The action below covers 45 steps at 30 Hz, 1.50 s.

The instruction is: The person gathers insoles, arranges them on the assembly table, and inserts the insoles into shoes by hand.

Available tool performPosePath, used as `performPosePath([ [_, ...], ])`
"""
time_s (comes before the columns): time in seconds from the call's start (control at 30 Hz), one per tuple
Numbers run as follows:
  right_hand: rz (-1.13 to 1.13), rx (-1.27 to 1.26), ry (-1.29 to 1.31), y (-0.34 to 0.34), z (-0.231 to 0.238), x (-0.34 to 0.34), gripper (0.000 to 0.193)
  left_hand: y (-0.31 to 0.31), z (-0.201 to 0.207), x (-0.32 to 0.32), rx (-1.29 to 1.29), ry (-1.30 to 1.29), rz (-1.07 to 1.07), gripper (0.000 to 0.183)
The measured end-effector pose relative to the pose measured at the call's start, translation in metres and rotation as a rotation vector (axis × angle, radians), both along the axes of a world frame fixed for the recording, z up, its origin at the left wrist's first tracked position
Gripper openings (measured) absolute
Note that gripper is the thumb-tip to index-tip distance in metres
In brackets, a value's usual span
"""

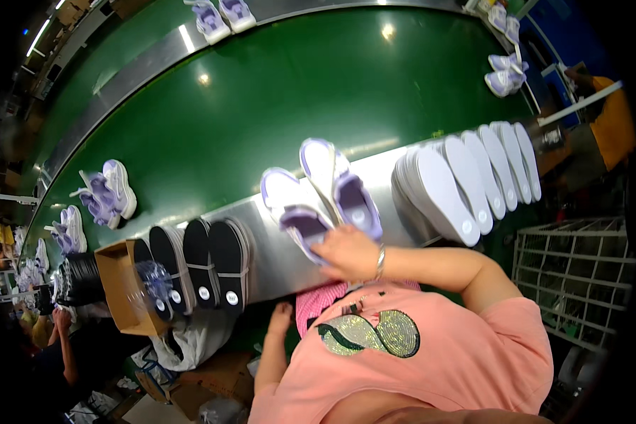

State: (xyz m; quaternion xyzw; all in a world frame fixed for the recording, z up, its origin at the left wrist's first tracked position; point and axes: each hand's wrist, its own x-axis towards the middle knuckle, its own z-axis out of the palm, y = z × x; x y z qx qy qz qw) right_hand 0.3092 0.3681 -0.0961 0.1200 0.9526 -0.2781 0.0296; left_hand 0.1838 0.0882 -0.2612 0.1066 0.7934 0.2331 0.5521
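Two white and lilac sneakers, the left one (281, 189) and the right one (336, 173), stand side by side on the metal ledge in front of me, toes pointing away. My right hand (350, 254) is at the heel of the left sneaker, its fingers closed on the collar. Part of that heel is hidden behind the hand. My left hand (281, 319) hangs low by my body, below the ledge's near edge and away from the shoes. Its fingers are too small and blurred to make out.
White insoles (442, 191) stand in stacks right of the sneakers. Banded black insoles (230, 261) and a cardboard box (116, 283) are to the left. Beyond the ledge, a green belt (261, 92) carries more sneakers (107, 194). A wire rack (572, 275) is at right; people work on both sides.
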Motion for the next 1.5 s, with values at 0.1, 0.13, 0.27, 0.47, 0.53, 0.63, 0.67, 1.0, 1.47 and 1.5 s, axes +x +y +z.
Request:
performPosePath([
  [0.1, -0.162, 0.114, 0.272, 0.015, 0.025, 0.026, 0.028, 0.006, 0.036, -0.010, 0.167, -0.224, -0.075, 0.032],
  [0.13, -0.255, 0.184, 0.307, 0.021, 0.018, 0.036, 0.027, 0.025, 0.070, -0.007, 0.240, -0.306, -0.069, 0.029],
  [0.27, -0.233, 0.176, -0.144, 0.037, 0.004, 0.056, 0.025, 0.098, 0.150, 0.010, 0.725, -0.155, 0.082, 0.021],
  [0.47, -0.068, 0.035, -0.415, 0.032, -0.015, 0.013, 0.021, 0.187, 0.164, 0.033, 0.811, 0.544, -0.238, 0.052],
  [0.53, -0.014, 0.019, -0.458, 0.026, -0.002, 0.012, 0.024, 0.208, 0.173, 0.044, 0.536, 0.605, -0.424, 0.072],
  [0.63, 0.012, 0.041, -0.444, 0.017, -0.009, 0.014, 0.026, 0.229, 0.152, 0.046, 0.449, 0.806, -0.500, 0.079],
  [0.67, 0.037, 0.050, -0.454, 0.014, -0.009, 0.014, 0.028, 0.231, 0.148, 0.044, 0.445, 0.836, -0.524, 0.078],
  [1.0, -0.101, 0.000, -0.408, 0.016, -0.009, 0.019, 0.024, 0.247, 0.139, 0.032, 0.464, 0.887, -0.684, 0.060],
  [1.47, -0.580, -0.020, 0.427, -0.007, 0.004, 0.125, 0.023, 0.245, 0.143, 0.025, 0.495, 0.754, -0.784, 0.058],
  [1.5, -0.607, -0.075, 0.433, -0.008, 0.005, 0.122, 0.022, 0.244, 0.151, 0.031, 0.503, 0.700, -0.774, 0.061],
])
